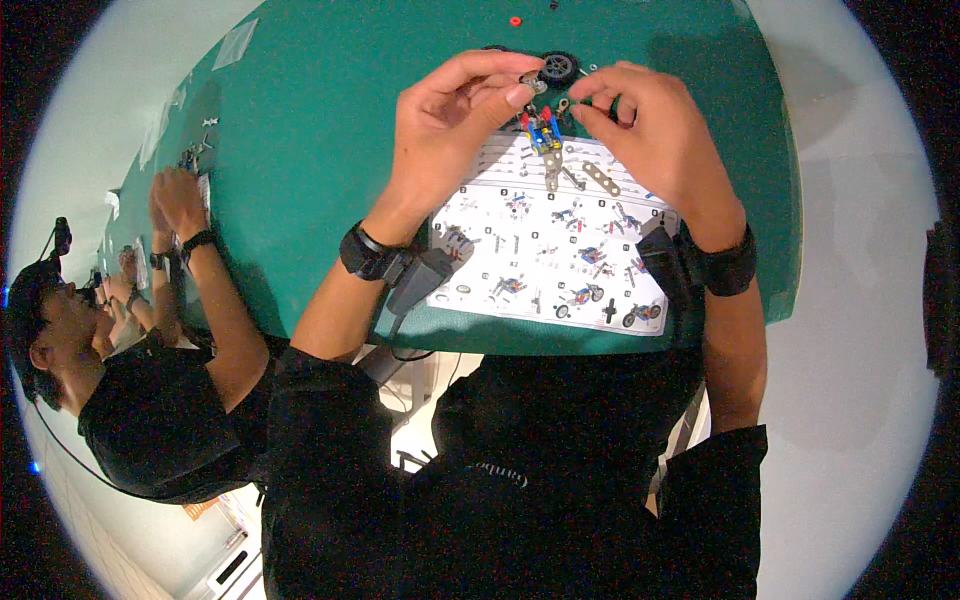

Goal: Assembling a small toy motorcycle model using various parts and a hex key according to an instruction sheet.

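Item: my left hand point(450, 125) pinches a small metal disc point(532, 84); right hand point(650, 125), fingers closed, steadies the blue-red model point(543, 130) above the instruction sheet point(560, 250), handy for reference, on the desk point(330, 130).

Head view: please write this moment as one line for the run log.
left hand: pinches small metal part | right hand: holds small model | below: instruction sheet | near: black wheel | surface: green table

Green table point(330, 120), small red piece point(515, 21) near its far edge, clear plastic bag point(235, 43), co-worker's hands point(178, 200) at left
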`<state>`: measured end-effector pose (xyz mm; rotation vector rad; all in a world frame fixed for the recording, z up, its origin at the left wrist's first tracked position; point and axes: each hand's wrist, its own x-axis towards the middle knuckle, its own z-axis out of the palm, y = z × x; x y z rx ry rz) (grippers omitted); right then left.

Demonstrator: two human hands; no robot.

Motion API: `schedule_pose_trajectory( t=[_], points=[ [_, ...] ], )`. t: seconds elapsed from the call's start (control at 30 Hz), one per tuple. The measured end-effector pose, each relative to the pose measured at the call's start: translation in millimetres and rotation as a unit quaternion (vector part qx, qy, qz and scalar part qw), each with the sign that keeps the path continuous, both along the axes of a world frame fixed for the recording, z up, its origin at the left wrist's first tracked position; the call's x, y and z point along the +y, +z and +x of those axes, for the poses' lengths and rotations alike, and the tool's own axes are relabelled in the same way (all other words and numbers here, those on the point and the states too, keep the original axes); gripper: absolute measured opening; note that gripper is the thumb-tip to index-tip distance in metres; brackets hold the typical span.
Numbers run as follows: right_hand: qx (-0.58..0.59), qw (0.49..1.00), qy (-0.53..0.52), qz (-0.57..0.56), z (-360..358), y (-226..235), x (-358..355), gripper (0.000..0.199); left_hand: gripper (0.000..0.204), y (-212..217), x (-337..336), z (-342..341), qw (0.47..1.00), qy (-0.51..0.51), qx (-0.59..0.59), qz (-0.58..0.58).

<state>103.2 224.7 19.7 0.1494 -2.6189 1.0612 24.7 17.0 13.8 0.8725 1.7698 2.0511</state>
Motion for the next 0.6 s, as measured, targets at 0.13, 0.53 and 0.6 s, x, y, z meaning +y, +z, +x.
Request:
schedule_pose_trajectory(
  t=[0.13,0.53,0.6],
  points=[
    [0.039,0.993,-0.003,-0.115,-0.9,12.9,-8.0,0.014,0.025,0.9,0.3,-1.5,0.999,-0.012,0.031,0.003],
    [-0.017,0.962,0.096,-0.256,-3.0,5.7,-7.4,0.02,0.023,2.3,0.0,-3.0,0.998,-0.044,0.047,-0.011],
    [-0.039,0.946,0.111,-0.301,-3.1,5.5,-7.9,0.02,0.022,1.1,-0.5,-3.3,0.998,-0.047,0.045,-0.008]
  ],
)
